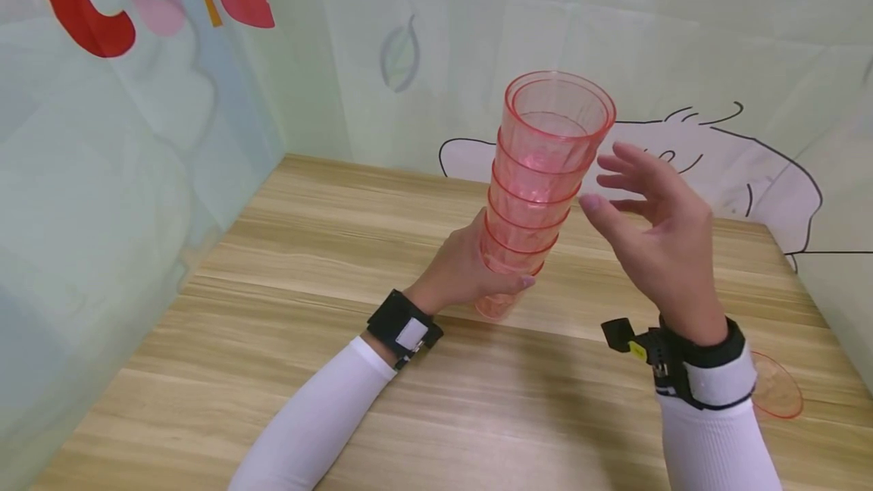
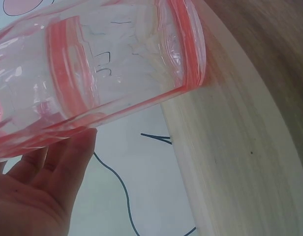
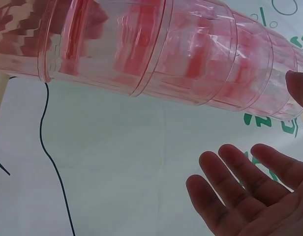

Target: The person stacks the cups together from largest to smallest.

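The left hand (image 1: 470,267) gripped the base of a stack of pink plastic cups (image 1: 542,173), held tilted above the wooden tabletop (image 1: 307,248). The right hand (image 1: 655,237) hovered just beside the stack, fingers spread, holding nothing. A lone pink cup (image 1: 774,389) lay at far right.

Both arms wear long, close-fitting white sleeves reaching to the wrists. The left hand (image 1: 470,267) is bare; just behind it a black wrist strap (image 1: 404,326) carries a small white rectangular patch. Behind the bare right hand (image 1: 664,241), a black band (image 1: 709,351) holds a black bracket with a small yellow tab, backed by a white cuff edged in black.
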Demonstrator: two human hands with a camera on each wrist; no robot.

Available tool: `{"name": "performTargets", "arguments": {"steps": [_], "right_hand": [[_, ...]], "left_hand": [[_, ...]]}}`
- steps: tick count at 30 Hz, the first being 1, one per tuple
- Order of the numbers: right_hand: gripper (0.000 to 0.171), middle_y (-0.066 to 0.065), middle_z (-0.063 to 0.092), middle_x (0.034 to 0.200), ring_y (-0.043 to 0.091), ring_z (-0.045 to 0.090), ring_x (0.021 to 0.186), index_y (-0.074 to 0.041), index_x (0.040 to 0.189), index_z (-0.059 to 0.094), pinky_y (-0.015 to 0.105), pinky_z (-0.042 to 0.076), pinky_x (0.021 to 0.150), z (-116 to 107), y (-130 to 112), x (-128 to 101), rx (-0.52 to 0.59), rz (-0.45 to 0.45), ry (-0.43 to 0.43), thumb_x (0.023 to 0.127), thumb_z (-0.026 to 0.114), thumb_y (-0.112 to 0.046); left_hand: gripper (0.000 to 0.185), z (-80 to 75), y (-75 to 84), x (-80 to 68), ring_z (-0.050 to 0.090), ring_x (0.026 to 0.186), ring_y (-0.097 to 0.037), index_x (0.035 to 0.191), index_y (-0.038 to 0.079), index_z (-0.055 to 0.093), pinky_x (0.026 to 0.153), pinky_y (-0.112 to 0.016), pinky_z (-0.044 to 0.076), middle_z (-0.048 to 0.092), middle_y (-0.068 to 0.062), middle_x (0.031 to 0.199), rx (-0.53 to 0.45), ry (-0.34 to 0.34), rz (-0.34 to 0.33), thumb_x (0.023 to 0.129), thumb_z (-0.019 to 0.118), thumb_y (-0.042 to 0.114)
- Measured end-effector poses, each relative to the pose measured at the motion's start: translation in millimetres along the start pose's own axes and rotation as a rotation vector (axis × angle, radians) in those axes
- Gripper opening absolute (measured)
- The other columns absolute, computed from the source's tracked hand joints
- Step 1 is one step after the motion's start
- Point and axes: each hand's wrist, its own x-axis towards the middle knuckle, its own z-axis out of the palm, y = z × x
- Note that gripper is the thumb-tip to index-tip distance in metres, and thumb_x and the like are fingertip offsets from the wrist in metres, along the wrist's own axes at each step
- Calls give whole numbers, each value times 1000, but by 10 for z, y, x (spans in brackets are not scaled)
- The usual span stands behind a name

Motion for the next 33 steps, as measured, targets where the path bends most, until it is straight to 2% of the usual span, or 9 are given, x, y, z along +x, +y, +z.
{"name": "performTargets", "arguments": {"steps": [12,33], "right_hand": [[59,11,68,126,14,66,108,-12,139,61,21,52,87,-18,78,-83,-19,9,-16,84,80,0],[58,9,68,126,14,65,110,-14,137,63,19,51,86,-108,261,-270,-66,69,-21,83,81,-1]], "left_hand": [[73,-1,7,-1,66,93,-11,124,19,45,83,-34,55,65,6,103,-17,-8,21,70,88,46],[71,1,-12,10,65,89,-11,119,22,47,80,-35,55,65,7,97,19,5,7,67,87,50]]}}
